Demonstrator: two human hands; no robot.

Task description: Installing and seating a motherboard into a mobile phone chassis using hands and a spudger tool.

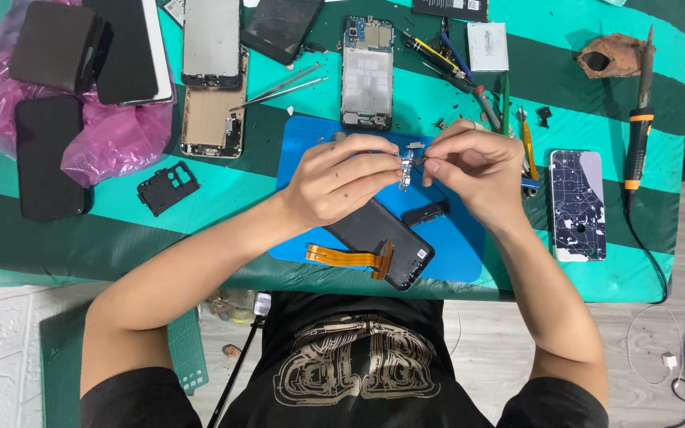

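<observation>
My left hand (334, 181) and my right hand (469, 168) meet above a blue work mat (453, 246), both pinching a small silvery circuit part (407, 168) between fingertips. Under my left hand a black phone screen (386, 242) lies on the mat, its orange flex cable (346, 257) trailing left. A small black plastic piece (426, 211) rests on the mat just below my right hand.
An opened phone frame (367, 73), tweezers (279, 89), several phones and back covers on pink bags (109, 135), a black bracket (168, 188), screwdrivers (509, 103), a soldering iron (637, 135) and a patterned phone (577, 204) crowd the green-striped table (239, 178).
</observation>
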